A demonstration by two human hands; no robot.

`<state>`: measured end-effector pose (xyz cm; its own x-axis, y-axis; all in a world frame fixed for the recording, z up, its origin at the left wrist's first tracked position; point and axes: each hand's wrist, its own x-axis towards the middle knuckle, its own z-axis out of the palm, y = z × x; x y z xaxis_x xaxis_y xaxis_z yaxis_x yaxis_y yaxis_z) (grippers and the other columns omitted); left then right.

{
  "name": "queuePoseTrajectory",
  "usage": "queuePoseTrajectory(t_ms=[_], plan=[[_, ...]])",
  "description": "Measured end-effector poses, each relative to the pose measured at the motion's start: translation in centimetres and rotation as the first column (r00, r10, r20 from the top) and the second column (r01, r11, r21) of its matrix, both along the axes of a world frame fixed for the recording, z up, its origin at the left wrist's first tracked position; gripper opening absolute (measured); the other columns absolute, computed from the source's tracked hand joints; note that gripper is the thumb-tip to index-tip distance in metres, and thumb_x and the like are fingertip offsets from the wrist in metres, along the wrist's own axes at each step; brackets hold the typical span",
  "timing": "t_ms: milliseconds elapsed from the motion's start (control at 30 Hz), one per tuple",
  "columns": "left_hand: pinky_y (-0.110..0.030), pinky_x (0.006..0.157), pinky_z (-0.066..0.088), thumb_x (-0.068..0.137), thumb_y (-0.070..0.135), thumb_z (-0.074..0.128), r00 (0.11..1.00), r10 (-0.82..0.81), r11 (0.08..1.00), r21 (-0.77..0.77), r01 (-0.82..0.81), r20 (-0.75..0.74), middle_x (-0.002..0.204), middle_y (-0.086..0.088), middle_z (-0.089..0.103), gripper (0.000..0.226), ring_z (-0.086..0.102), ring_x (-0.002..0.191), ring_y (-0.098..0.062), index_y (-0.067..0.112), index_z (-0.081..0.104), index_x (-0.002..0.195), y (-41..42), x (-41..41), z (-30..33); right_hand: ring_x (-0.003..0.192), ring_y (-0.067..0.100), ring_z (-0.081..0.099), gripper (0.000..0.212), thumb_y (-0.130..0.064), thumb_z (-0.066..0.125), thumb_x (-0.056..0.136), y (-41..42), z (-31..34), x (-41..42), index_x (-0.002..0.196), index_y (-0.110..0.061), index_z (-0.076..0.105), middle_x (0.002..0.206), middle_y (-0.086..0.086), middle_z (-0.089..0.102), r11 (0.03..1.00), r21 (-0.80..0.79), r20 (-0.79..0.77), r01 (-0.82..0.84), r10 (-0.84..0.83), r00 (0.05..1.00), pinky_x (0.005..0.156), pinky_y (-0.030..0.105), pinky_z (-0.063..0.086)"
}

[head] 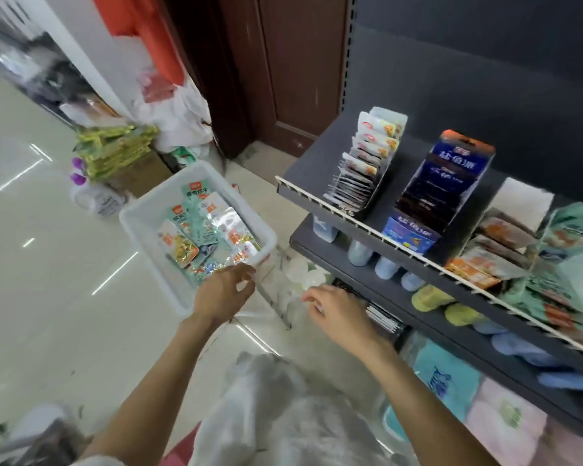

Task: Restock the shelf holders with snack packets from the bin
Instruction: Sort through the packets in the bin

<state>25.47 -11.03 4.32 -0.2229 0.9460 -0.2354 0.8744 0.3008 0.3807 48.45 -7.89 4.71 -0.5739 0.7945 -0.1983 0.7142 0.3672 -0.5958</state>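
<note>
A white plastic bin (138, 216) sits on the floor at centre left, holding several snack packets (199, 227) in teal, white and orange. My left hand (224, 290) hovers over the bin's near right corner, fingers loosely curled, nothing in it. My right hand (334, 311) is lower right of the bin, near the shelf's lower tier, fingers spread and empty. On the dark shelf (317, 169) stand cardboard holders: one with white packets (364, 163), one with dark blue packets (445, 186), and further right holders with orange (485, 260) and teal packets (569, 243).
Lower shelf tiers carry blue and yellow cups (428, 297) and soft packs. A cardboard box with green packets (115, 153), plastic bags (179, 119) and a purple-capped bottle (95, 196) crowd the floor behind the bin. A brown door (297, 62) stands behind.
</note>
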Motion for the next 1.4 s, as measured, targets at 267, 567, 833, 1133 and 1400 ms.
queuePoseTrajectory(t_ms=[267,567,833,1133,1400], plan=[[-0.037,0.092,0.047,0.087,0.022,0.062,0.996,0.076,0.987,-0.140,-0.083,-0.054,0.123,-0.004,0.062,0.035,0.057,0.111,-0.027,0.018,0.060,0.123,3.3,-16.0,-4.0,0.109,0.020,0.057,0.031,-0.014,0.047,0.094,4.6,-2.9,-15.0,0.123,-0.020,0.056,0.122,-0.001,0.060,0.999,0.031,0.051,-0.022,0.020,0.999,0.077,0.028,0.045],[-0.039,0.112,0.029,0.082,0.008,0.064,0.909,-0.381,0.899,-0.296,0.322,-0.169,0.151,-0.001,0.033,0.066,0.031,0.137,-0.024,0.025,0.040,0.141,10.7,-26.2,-10.1,0.127,0.022,0.044,0.044,-0.005,0.053,0.092,9.1,-10.1,-26.6,0.133,-0.018,0.050,0.136,0.001,0.052,0.999,-0.053,0.330,0.001,0.017,0.944,0.106,0.036,0.036],[-0.044,0.115,0.017,0.083,0.031,0.068,0.643,-0.696,0.713,-0.411,0.567,-0.320,0.143,-0.001,0.040,0.060,0.031,0.135,-0.024,0.031,0.042,0.136,13.8,-29.4,-12.8,0.135,0.028,0.028,0.043,-0.021,0.054,0.091,9.8,-12.6,-29.4,0.133,-0.018,0.047,0.142,0.006,0.042,0.929,-0.008,0.761,-0.371,0.246,0.600,0.111,0.043,0.025],[-0.034,0.092,0.045,0.091,0.040,0.056,0.625,-0.756,0.647,-0.364,0.670,-0.193,0.114,-0.003,0.064,0.043,0.061,0.100,-0.022,0.018,0.041,0.124,16.2,-30.6,-11.9,0.104,0.023,0.060,0.029,-0.023,0.054,0.095,10.1,-10.0,-27.3,0.124,-0.021,0.051,0.119,0.004,0.062,0.992,0.038,0.475,0.121,-0.124,0.871,0.083,0.033,0.048],[-0.035,0.064,0.052,0.096,0.029,0.053,0.732,-0.036,0.991,-0.071,0.115,0.680,0.094,-0.009,0.067,0.020,0.064,0.070,-0.018,0.018,0.047,0.111,16.3,-26.9,-4.7,0.072,0.016,0.061,0.018,-0.028,0.054,0.095,6.3,-4.1,-24.7,0.104,-0.014,0.062,0.079,-0.002,0.064,0.660,-0.124,-0.162,0.741,-0.750,0.641,0.060,0.021,0.041]])
